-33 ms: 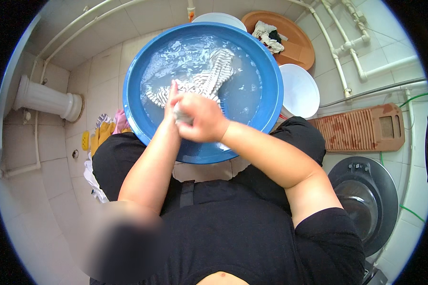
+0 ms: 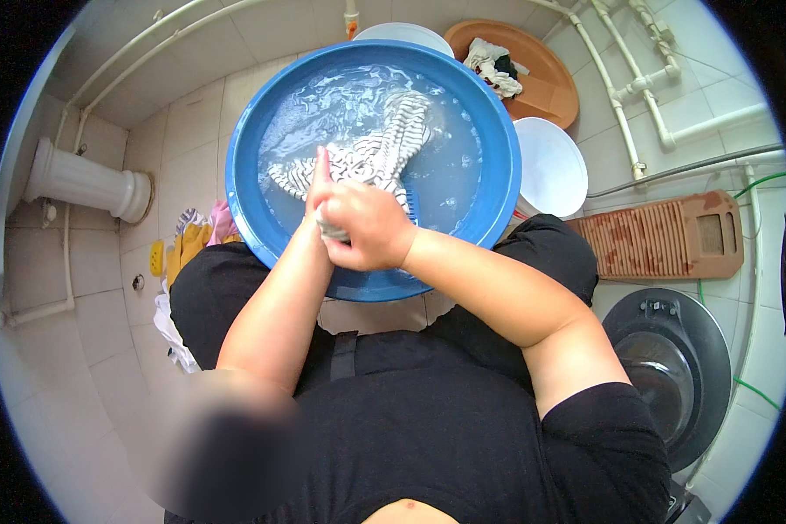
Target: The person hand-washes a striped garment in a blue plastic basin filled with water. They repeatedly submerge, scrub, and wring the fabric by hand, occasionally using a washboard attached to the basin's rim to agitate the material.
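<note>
Cloth (image 2: 371, 157), striped, lay in the blue tub (image 2: 244, 175) just ahead of the right hand (image 2: 367, 223), long axis slanting forward-right. That grip was clenched round a pale bunch (image 2: 330, 225); left hand (image 2: 317, 196), extended finger nearer the cloth, was mostly hidden, hold unclear.

Two hands: one left hand (image 2: 318, 190) and one right hand (image 2: 374, 223). One striped garment (image 2: 371, 159) and one wad of pale cloth (image 2: 331, 227). Four round vessels: one blue tub (image 2: 244, 157), one brown basin (image 2: 557, 86), one white basin (image 2: 548, 168) on the right and a second white basin (image 2: 406, 33) on the far side. One ridged brown washboard (image 2: 651, 236). One white pedestal (image 2: 87, 183). One small yellow object (image 2: 156, 258). One dark oval fixture (image 2: 716, 367). The heaped clothes (image 2: 188, 249) on the floor overlap too much to count.
</note>
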The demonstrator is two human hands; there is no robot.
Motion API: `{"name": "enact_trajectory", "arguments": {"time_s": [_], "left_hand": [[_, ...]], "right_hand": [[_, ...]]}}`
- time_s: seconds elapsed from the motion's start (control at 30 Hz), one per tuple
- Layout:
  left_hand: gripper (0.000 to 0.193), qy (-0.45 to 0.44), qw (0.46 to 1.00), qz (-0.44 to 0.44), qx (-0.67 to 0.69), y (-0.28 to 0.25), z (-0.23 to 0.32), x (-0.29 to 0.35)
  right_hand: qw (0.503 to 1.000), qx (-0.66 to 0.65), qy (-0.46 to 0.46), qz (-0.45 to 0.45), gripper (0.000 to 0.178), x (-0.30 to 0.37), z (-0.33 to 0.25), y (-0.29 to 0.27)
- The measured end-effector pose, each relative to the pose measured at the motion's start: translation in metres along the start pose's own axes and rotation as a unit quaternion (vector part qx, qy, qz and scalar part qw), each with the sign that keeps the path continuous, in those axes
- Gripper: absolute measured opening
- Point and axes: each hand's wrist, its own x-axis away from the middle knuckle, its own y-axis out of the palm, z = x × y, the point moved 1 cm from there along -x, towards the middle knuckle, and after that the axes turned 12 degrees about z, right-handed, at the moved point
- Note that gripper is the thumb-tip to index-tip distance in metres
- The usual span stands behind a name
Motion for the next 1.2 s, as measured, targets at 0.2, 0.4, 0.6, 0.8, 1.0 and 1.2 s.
{"name": "enact_trajectory", "arguments": {"time_s": [0.2, 0.4, 0.6, 0.8, 1.0, 1.2], "left_hand": [[0.044, -0.075, 0.997, -0.002, -0.012, 0.026, -0.019, 0.009], [0.038, -0.169, 0.978, -0.106, 0.058, -0.008, -0.013, -0.025], [0.043, -0.087, 0.987, -0.093, 0.102, 0.031, 0.0, 0.001], [0.043, -0.082, 0.991, 0.002, 0.106, 0.0, -0.01, -0.032], [0.035, -0.062, 0.991, -0.015, 0.116, -0.005, -0.022, -0.041], [0.038, -0.028, 0.985, -0.112, 0.128, 0.01, -0.015, -0.031]], "right_hand": [[0.955, 0.204, 0.202, 0.08, 0.018, 0.023, 0.082, -0.009], [0.987, 0.066, 0.143, 0.018, 0.021, 0.013, 0.017, 0.003], [0.832, 0.193, 0.495, 0.159, 0.036, 0.045, 0.165, -0.037], [0.787, 0.266, 0.55, -0.087, 0.057, 0.07, 0.167, -0.045], [0.724, 0.304, 0.525, -0.329, 0.042, 0.11, 0.218, -0.038], [0.909, -0.08, 0.365, 0.183, 0.037, 0.046, 0.168, -0.016]]}}
